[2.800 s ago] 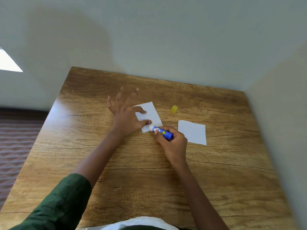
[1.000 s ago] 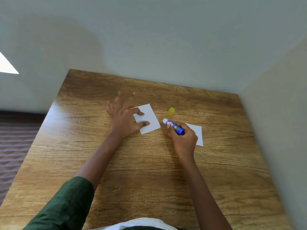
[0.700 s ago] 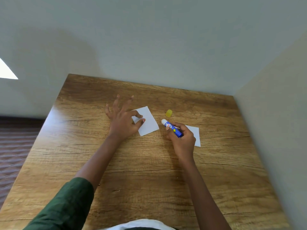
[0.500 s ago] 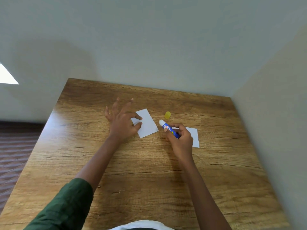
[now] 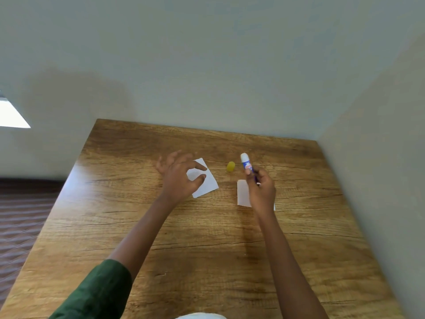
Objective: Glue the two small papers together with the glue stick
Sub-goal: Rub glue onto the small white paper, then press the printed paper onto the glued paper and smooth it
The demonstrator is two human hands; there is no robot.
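Two small white papers lie on the wooden table point(image 5: 207, 238). My left hand point(image 5: 178, 178) is over the left part of the first paper point(image 5: 208, 184), index finger and thumb spread and loosely bent above it; whether they touch it is unclear. My right hand point(image 5: 261, 188) grips the blue glue stick point(image 5: 248, 164) near its lower end, with the white uncapped tip pointing up and away. This hand covers most of the second paper point(image 5: 242, 193). The yellow cap point(image 5: 230, 166) sits on the table between the two papers.
The table stands in a corner, with one wall point(image 5: 218, 77) along its far edge and another wall point(image 5: 379, 180) along its right edge. A brown patterned floor point(image 5: 20, 215) lies beyond the left edge.
My right hand has taken the glue stick off the first paper, moved right over the second paper and turned the tip upward. My left hand has loosened over the first paper.
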